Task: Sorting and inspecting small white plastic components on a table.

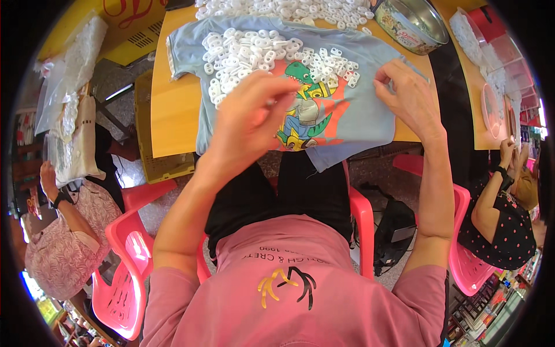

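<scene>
A light blue T-shirt (pixel 370 113) with a dinosaur print is spread over the table in front of me. On its left part lies a heap of small white plastic pieces (pixel 240 55), each with two round holes. Smaller white pieces (pixel 329 66) lie in a looser group right of that heap. My left hand (pixel 251 113), slightly blurred, hovers over the print with its fingers curled in a pinch. Over the shirt's right side, my right hand (pixel 407 95) also has thumb and forefinger bent together. Whatever either pinch holds is too small to make out.
More white pieces (pixel 283 8) are piled along the far side of the wooden table (pixel 173 115). A round printed tin (pixel 413 26) stands at the back right. Two people work on either side, near pink chairs (pixel 130 248). A yellow crate (pixel 165 165) sits below left.
</scene>
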`<state>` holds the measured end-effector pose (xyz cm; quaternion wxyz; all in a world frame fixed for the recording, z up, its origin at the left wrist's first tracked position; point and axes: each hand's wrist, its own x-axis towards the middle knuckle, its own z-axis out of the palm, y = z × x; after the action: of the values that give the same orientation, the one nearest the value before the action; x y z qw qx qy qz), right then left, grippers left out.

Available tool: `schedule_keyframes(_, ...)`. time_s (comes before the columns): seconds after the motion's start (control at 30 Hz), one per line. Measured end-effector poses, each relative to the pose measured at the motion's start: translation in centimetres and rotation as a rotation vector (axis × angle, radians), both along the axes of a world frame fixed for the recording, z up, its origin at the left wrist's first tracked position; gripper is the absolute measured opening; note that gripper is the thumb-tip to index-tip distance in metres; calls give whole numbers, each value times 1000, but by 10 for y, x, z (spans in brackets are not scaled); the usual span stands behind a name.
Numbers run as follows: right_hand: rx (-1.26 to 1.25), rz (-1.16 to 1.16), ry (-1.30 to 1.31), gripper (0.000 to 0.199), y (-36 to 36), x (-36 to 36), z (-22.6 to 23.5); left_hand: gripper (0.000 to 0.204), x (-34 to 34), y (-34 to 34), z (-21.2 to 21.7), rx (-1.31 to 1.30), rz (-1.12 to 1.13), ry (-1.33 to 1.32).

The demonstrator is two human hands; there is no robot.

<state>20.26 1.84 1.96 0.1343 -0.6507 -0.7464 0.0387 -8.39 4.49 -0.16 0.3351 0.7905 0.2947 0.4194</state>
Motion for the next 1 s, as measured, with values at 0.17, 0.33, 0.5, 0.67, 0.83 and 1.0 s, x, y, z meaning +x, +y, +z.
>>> schedule_keyframes(0.17, 14, -11, -10, 11, -5, 6, -5, 20, 75, 26, -21, 307, -128, 90)
schedule_keyframes(0.33, 71, 14, 0, 10, -6, 9, -9, 23, 103, 45, -32, 529, -82, 348)
schedule_keyframes(0.5, 169, 139, -14, 8, -10, 7, -15, 22, 106, 50, -29, 611, -94, 380)
schedule_keyframes(0.67, 217, 149, -23, 10, -9, 3, -20, 17, 103, 43, -24, 428, -136, 192)
schedule_keyframes(0.83, 245, 149, -28, 11, -9, 1, -24, 14, 83, 21, -1, -617, -206, -151)
schedule_keyframes(1.0, 122, 139, -8, 10, -9, 1, -14, 19, 70, 7, -2, -1018, -262, -454)
